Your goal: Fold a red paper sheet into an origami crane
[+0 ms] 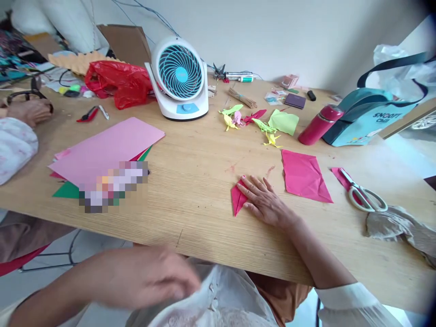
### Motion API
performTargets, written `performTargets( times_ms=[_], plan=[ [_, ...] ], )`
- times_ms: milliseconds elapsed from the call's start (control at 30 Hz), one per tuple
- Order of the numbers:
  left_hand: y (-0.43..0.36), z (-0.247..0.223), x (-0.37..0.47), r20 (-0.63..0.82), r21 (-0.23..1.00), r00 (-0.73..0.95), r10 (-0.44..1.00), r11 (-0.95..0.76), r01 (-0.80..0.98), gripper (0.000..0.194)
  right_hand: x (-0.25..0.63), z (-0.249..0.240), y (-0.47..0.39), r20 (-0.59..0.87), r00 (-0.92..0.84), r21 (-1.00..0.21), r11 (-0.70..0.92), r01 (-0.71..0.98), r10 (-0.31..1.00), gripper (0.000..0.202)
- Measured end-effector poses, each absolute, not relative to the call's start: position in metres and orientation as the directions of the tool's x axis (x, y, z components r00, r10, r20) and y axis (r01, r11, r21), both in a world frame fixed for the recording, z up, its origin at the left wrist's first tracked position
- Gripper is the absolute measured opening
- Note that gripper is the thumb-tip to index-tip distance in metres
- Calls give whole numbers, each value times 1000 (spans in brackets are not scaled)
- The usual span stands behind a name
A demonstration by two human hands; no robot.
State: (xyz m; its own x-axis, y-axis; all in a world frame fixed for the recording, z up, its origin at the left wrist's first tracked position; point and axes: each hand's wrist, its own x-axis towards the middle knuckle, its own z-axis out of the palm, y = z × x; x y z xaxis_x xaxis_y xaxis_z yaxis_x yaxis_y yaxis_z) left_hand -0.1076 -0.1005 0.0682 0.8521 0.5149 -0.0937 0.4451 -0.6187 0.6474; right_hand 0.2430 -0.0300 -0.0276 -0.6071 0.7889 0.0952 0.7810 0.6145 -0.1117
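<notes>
My right hand (265, 200) lies flat on the table with its fingers spread, pressing over a folded piece of deep pink paper (237, 200). Part of that paper is hidden under the fingers. Off the table's front edge, my left hand (156, 277) hangs in front of my body, blurred by motion; its fingers cannot be made out clearly. A creased pink paper square (304, 175) lies just beyond my right hand. Further right are white-handled scissors (366, 197), lying over a pink paper scrap (339, 177).
Folded paper shapes (231, 122), a green sheet (283, 121) and a red bottle (320, 125) stand further back, near a blue bag (368, 118). A white fan (180, 77) is behind stacked coloured paper (116, 141). At far left, another person's hand (29, 109) holds scissors.
</notes>
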Motion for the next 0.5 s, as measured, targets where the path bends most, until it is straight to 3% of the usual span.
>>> performTargets(
  times_ms=[33,67,133,233,367,500],
  plan=[
    [-85,73,-91,-145,709,903,405,-594,380,23,243,-27,-30,97,-601,-105,609,786,793,59],
    [-70,72,-74,-112,712,891,440,-590,381,26,242,-27,-31,96,-596,-100,603,791,797,59],
    [-42,56,-40,77,628,837,541,-679,381,26,241,-26,-31,84,-589,-95,595,798,803,60],
    [-13,15,-5,232,469,836,497,-811,351,23,239,-25,-32,67,-589,-94,593,800,806,62],
    [1,-16,5,320,325,830,458,-875,358,17,238,-24,-33,68,-585,-102,589,801,808,66],
    [3,-19,1,346,337,809,474,-868,364,18,237,-24,-33,89,-582,-142,589,795,808,73]
  ],
)
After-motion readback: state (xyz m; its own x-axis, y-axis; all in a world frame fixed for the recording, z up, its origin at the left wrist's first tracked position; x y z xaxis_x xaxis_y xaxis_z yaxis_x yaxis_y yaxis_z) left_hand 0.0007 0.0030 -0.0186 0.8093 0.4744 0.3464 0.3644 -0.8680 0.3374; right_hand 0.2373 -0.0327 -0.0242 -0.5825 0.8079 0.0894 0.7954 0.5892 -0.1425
